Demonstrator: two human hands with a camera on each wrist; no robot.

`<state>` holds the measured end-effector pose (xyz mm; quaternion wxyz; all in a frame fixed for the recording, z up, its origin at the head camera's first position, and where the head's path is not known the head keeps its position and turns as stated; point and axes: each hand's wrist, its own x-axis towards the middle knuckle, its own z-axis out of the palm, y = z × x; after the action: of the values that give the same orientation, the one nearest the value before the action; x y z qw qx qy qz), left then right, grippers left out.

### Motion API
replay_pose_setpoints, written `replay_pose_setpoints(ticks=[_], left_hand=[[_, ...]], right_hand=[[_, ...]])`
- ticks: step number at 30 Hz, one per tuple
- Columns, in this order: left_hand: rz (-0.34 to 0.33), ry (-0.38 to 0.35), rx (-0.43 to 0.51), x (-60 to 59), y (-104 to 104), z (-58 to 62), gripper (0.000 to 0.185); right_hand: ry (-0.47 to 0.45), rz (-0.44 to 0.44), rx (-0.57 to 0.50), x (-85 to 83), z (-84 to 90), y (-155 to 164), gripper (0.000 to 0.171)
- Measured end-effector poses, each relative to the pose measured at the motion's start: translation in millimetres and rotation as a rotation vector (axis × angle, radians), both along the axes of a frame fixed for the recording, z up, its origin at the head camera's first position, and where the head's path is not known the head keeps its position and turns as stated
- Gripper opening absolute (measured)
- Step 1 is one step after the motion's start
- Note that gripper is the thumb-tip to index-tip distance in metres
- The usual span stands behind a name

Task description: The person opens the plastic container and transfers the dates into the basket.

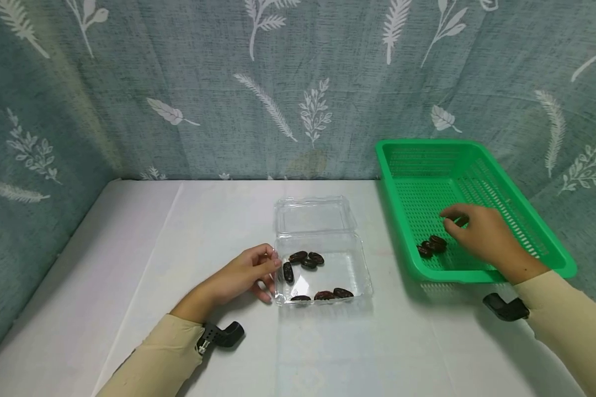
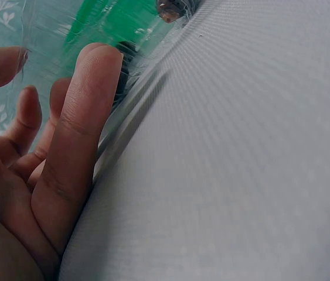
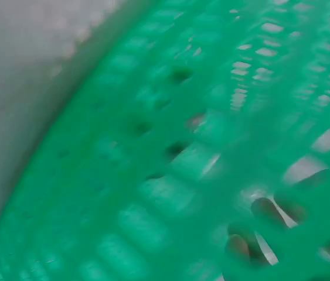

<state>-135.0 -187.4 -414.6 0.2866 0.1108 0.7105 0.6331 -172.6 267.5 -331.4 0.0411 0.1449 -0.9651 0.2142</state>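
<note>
A clear plastic clamshell container [image 1: 328, 242] lies with its lid folded back, several dark dates [image 1: 309, 259] inside it. At its left rim my left hand [image 1: 243, 273] pinches the edge between thumb and fingertips. In the left wrist view the left fingers [image 2: 82, 99] lie along the clear wall, low by the table. My right hand [image 1: 479, 231] hovers inside the green basket [image 1: 397, 220], thumb and forefinger curved with a gap at their tips. A few dates [image 1: 432, 245] lie on the basket floor, just left of that hand. The blurred right wrist view mostly shows green mesh [image 3: 153, 205].
A white cloth [image 1: 218, 220] covers the table. Patterned blue-green curtains [image 1: 203, 82] hang behind it and at the left. The basket's raised rim [image 1: 477, 275] stands between the right wrist and the container side. Black wrist cameras [image 1: 221, 334] are strapped to both sleeves.
</note>
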Motion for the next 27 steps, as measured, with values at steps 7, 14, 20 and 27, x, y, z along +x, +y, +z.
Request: replay_pose_setpoints(ticks=[7, 14, 20, 27], left_hand=[[-0.001, -0.009, 0.003, -0.1, 1, 0.7, 0.031], [-0.001, -0.017, 0.006, -0.4, 0, 1.2, 0.029], [-0.010, -0.012, 0.012, -1.5, 0, 0.0, 0.028], [-0.014, -0.016, 0.022, -0.8, 0, -0.5, 0.026]], right_hand=[[0.278, 0.081, -0.070, 20.0, 11.4, -32, 0.018], [0.385, 0.183, -0.176, 38.0, 14.6, -68, 0.019], [0.371, 0.272, -0.227, 48.3, 10.7, -100, 0.019], [0.311, 0.358, -0.261, 48.9, -0.2, -134, 0.018]])
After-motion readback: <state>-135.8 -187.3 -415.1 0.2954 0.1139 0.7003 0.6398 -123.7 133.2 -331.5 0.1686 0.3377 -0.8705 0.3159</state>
